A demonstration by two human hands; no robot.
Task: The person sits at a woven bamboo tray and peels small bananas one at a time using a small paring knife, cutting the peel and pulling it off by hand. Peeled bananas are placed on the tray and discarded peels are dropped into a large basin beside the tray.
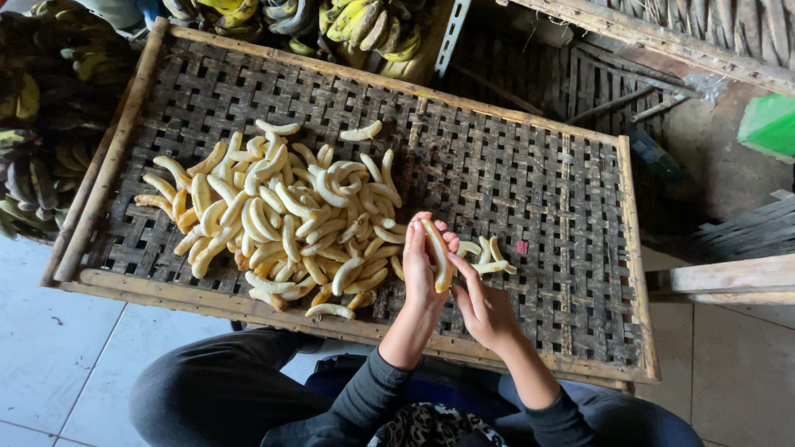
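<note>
Dark-sleeved arms are reaching up from the lap over the near edge of the woven bamboo tray (571, 207). Her left hand (420, 269) is cradling a peeled banana (437, 252), fingers curled around it, while the right hand (484, 310) is pinching its lower end. Both are hovering beside the pile of peeled bananas (281, 219) spreading toward the tray's left side.

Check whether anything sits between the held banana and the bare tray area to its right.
Only a few peeled pieces lie just right of the banana in the left hand; the right hand touches it from below. Beyond them the tray weave is bare.
</note>
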